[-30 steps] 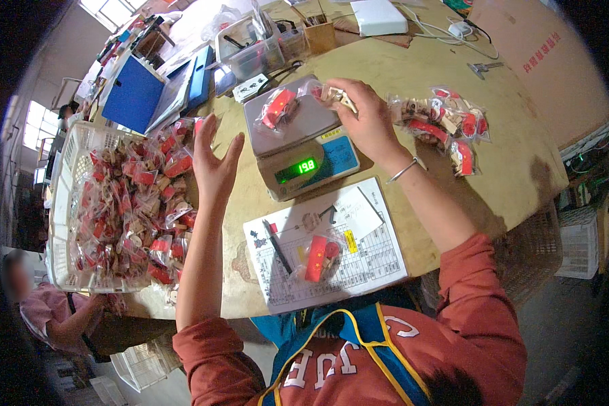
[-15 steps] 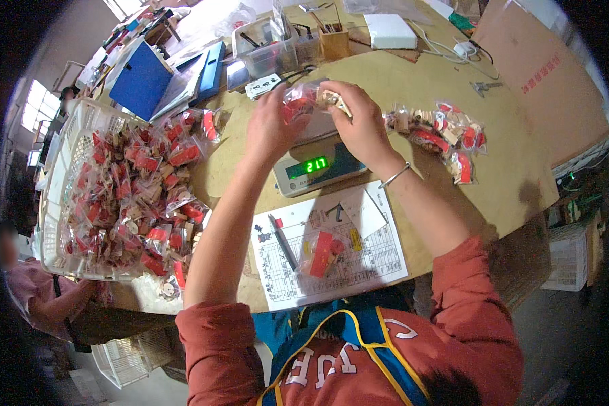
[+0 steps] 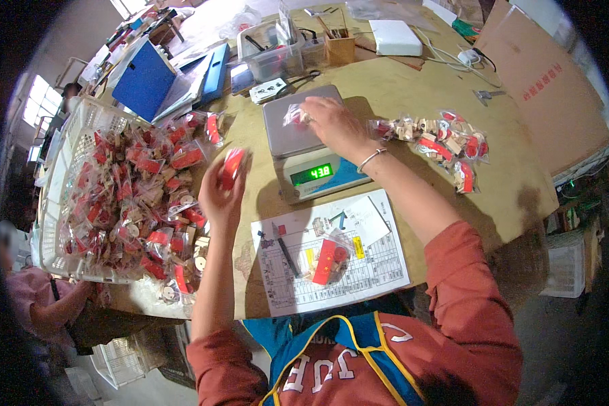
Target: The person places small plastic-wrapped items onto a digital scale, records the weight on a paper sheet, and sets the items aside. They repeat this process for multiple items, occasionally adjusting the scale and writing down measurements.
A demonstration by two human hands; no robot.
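My left hand [image 3: 222, 193] is raised beside the basket, its fingers closed round a small clear bag with a red piece [image 3: 232, 166] in it. Over the steel pan of a digital scale [image 3: 292, 135] is my right hand [image 3: 338, 127], wearing a bracelet. Its fingertips pinch another small plastic bag [image 3: 295, 116], partly hidden by the fingers. The scale's green display is lit. In front of it lies a printed sheet [image 3: 379, 272] with a pen [image 3: 287, 254] and a bag holding a red strip [image 3: 325, 262] on top.
At left, a white plastic basket [image 3: 47, 233] is heaped with similar bags. More bags with wooden and red pieces [image 3: 446, 139] lie right of the scale. Behind stand a clear bin [image 3: 271, 62], a wooden pen box [image 3: 339, 49] and blue folders [image 3: 142, 80]. A person [image 3: 44, 304] is at far left.
My hands were together over the scale and have parted. The left swung down toward the basket with a bag; the right stays over the pan. The display reading has risen.
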